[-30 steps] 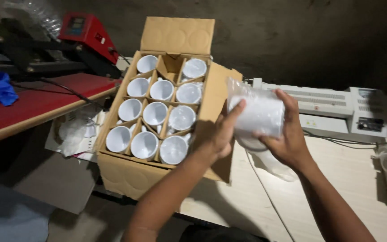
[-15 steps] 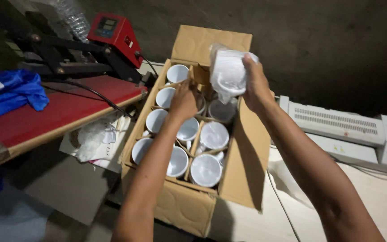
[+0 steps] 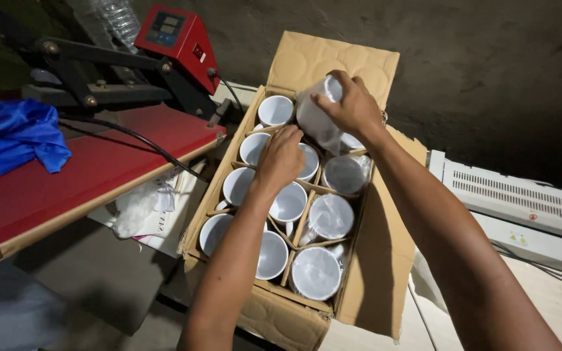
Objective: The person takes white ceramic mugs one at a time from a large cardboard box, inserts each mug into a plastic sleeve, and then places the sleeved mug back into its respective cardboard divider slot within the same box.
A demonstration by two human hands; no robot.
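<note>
In a dim room with a dark wall, a cardboard box [image 3: 365,273] on a pale tabletop [image 3: 554,305] holds eleven white mugs — the right hand [image 3: 352,104] closes its grip on a plastic-wrapped mug [image 3: 317,117] above the box's far corner, while the left hand [image 3: 281,156] rests curled on a mug inside.

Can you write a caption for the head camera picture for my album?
Right hand holds a plastic-wrapped white mug over a brown cardboard box of mugs; left hand rests inside.

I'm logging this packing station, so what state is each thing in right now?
Cardboard box: flaps open, cells nearly full.
Wrapped mug: held above the box's far end.
Right hand: gripping the wrapped mug.
Left hand: resting on boxed mugs.
Heat press: raised open.
</note>
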